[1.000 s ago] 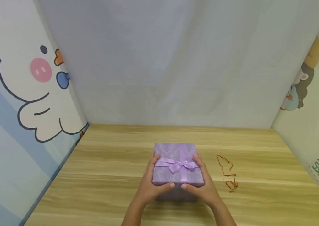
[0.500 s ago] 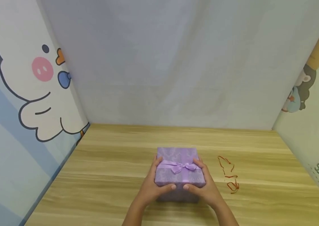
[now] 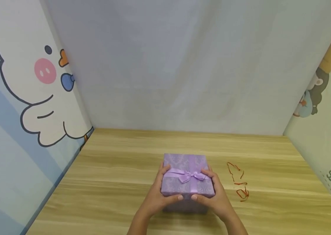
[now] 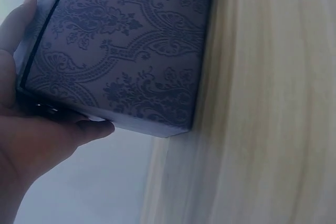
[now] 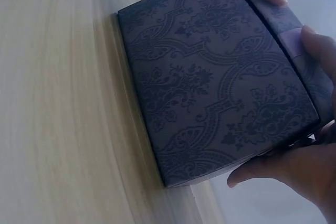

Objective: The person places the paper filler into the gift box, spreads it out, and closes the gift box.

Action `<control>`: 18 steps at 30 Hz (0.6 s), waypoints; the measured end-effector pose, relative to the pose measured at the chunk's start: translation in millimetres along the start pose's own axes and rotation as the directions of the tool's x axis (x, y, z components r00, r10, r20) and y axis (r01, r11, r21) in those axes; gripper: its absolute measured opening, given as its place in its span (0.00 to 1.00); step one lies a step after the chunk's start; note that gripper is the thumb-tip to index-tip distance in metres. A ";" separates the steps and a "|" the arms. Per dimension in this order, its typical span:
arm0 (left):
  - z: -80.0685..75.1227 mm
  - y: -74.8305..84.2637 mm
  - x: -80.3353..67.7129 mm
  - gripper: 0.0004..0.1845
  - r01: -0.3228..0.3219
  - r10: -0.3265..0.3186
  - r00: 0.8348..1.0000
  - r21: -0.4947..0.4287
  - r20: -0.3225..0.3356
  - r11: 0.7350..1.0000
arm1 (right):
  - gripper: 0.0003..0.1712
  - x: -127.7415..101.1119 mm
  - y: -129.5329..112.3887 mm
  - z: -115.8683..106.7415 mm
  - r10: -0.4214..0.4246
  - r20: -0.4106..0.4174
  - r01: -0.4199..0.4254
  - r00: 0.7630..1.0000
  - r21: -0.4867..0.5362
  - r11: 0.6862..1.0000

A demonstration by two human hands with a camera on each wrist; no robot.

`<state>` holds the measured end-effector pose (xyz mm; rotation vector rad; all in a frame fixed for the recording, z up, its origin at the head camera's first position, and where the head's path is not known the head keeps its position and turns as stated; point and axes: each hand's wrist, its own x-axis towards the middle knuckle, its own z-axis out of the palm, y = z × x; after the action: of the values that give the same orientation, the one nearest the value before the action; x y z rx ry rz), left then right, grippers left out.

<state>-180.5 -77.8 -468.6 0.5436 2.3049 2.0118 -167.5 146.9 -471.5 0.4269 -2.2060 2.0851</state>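
A purple damask-patterned gift box (image 3: 174, 186) with a fitted lid sits on the wooden table, and a lilac ribbon bow (image 3: 191, 175) crosses its top. My left hand (image 3: 157, 193) grips the lid at its left side, thumb along the front edge and fingers round the side. On the opposite side my right hand (image 3: 217, 195) holds it the same way, the two thumb tips close together at the front. Both wrist views show the patterned box wall (image 4: 121, 51) below a thin dark seam under the lid, with the hands around the lid.
Thin red strings (image 3: 243, 194) lie on the wooden table (image 3: 118, 169) to the right of the box. A pale curtain (image 3: 165, 65) hangs behind the table. Cartoon-printed panels (image 3: 21, 85) stand along both sides.
In the head view the box and both hands have shifted slightly down and to the right. The whole view has drifted a little too. Both hands keep their grip.
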 end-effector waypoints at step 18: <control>-0.3 -9.3 -4.1 0.62 -0.011 0.010 1.000 0.042 0.017 0.999 | 0.64 -3.1 4.7 0.5 0.095 -0.013 -0.096 0.995 -0.178 0.979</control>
<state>-179.0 -80.2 -478.4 0.5737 2.3451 1.9591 -165.7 147.1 -476.9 0.3068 -2.4297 1.9051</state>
